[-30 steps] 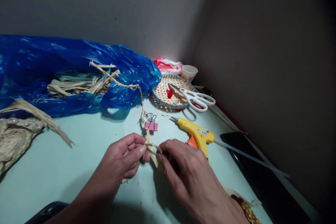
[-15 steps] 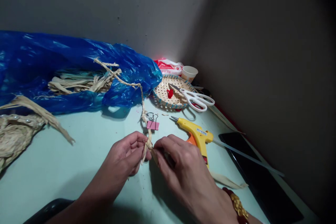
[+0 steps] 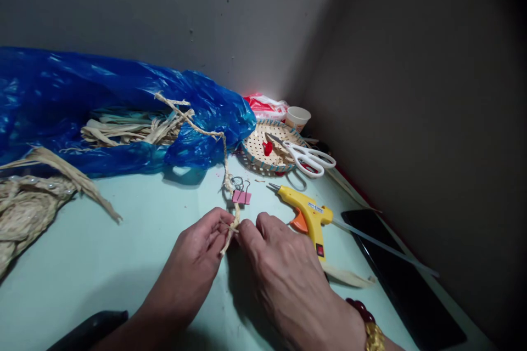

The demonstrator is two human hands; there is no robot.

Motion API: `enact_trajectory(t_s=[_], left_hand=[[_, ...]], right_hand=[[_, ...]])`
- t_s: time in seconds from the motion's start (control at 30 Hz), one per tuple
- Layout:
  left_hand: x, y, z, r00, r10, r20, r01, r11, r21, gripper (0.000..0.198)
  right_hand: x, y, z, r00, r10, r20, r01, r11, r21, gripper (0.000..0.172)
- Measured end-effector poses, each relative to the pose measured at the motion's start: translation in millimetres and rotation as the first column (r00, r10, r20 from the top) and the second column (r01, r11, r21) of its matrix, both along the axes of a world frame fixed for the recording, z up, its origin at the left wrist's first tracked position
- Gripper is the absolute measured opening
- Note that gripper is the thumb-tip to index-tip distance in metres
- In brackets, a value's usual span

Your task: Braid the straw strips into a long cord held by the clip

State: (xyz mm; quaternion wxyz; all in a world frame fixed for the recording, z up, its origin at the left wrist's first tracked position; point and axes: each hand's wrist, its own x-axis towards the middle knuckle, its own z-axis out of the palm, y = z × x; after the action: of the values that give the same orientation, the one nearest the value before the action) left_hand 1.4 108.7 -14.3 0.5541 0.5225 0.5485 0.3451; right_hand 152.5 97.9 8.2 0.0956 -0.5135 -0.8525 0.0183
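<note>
1. Work piece: braided cord (image 3: 226, 162), running from over the blue bag (image 3: 214, 101), upper left, down to both hands at lower centre
2. Left hand (image 3: 200, 252), lower centre: thumb and fingers closed, pinching the cord near its lower end, a short tail protruding
3. Right hand (image 3: 275, 263), just right of it: fingers bunched, pinching a thin strand (image 3: 229, 227) at the cord; fingertips partly hidden
4. Pink binder clip (image 3: 242, 197), centre: beside the cord, above the hands; whether it grips the cord cannot be told
5. Yellow glue gun (image 3: 304, 204), right of centre: lying on the pale green table (image 3: 144, 208), nozzle towards upper left
6. Woven basket (image 3: 254, 145), above centre: white-handled scissors (image 3: 310, 160) resting across its rim
7. Black flat object (image 3: 399, 269), lower right: glue stick (image 3: 382, 247) crossing above it
</note>
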Motion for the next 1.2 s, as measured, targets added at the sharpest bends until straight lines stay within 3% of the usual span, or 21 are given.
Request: enact_trajectory(t_s=[0.17,0.33,0.47,0.6,0.8,0.97,1.2], left_hand=[[1.9,2.0,3.9,0.982,0.016,0.187,0.001,0.996,-0.091,0.016],[2.4,4.7,8.6,0.974,0.024,0.224,-0.002,0.995,-0.098,0.017],[1.8,5.4,7.6,0.983,0.02,0.183,-0.003,0.996,-0.091,0.015],[1.2,5.2,5.1,0.991,0.013,0.135,-0.005,0.998,-0.059,0.012],[0.8,5.3,3.1,0.997,-0.023,0.074,0.025,1.0,-0.019,0.011],[0.5,5.9,-1.0,0.996,-0.022,0.09,0.02,1.0,0.024,0.016],[-0.7,6.7,-0.8,0.994,-0.038,0.102,0.036,0.999,0.017,0.016]], right_hand=[[4.4,4.7,11.3,0.999,-0.039,-0.034,0.035,0.992,-0.123,0.015],[20.2,6.3,25.1,0.997,-0.062,0.037,0.068,0.981,-0.18,0.018],[25.2,3.0,27.8,0.987,-0.01,-0.159,-0.03,0.968,-0.249,0.015],[20.2,4.4,18.8,0.951,-0.08,-0.299,-0.01,0.958,-0.288,0.023],[9.9,13.0,5.4,0.934,-0.135,-0.331,0.064,0.974,-0.215,0.01],[6.7,12.6,3.5,0.917,-0.033,-0.398,-0.041,0.983,-0.176,0.016],[5.8,11.7,-2.0,0.912,0.018,-0.409,-0.072,0.991,-0.116,0.027]])
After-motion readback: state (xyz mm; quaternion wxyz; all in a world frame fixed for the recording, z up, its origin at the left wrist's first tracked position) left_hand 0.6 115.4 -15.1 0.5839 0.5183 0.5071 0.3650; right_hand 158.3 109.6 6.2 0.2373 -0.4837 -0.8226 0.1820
